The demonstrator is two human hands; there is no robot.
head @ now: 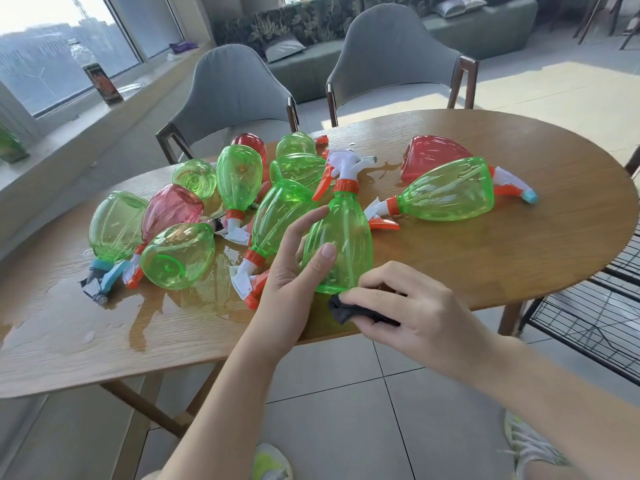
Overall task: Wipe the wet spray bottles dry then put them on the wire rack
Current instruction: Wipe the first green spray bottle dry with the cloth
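Left hand (294, 258): fingers wrapped on one upright green spray bottle (341, 237) at desk (485, 258) near edge | Right hand (405, 306): clenched on dark cloth (346, 311), touching bottle base | Beyond hands: nine green, three red bottles lying on wet desk | Wire rack (595, 317): right of right hand.

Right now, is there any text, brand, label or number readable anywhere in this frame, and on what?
None can be read.
Dark bottle on the windowsill: label has a printed design, too blurred to read.
Spray bottles, e.g. the held green one: no lettering visible.
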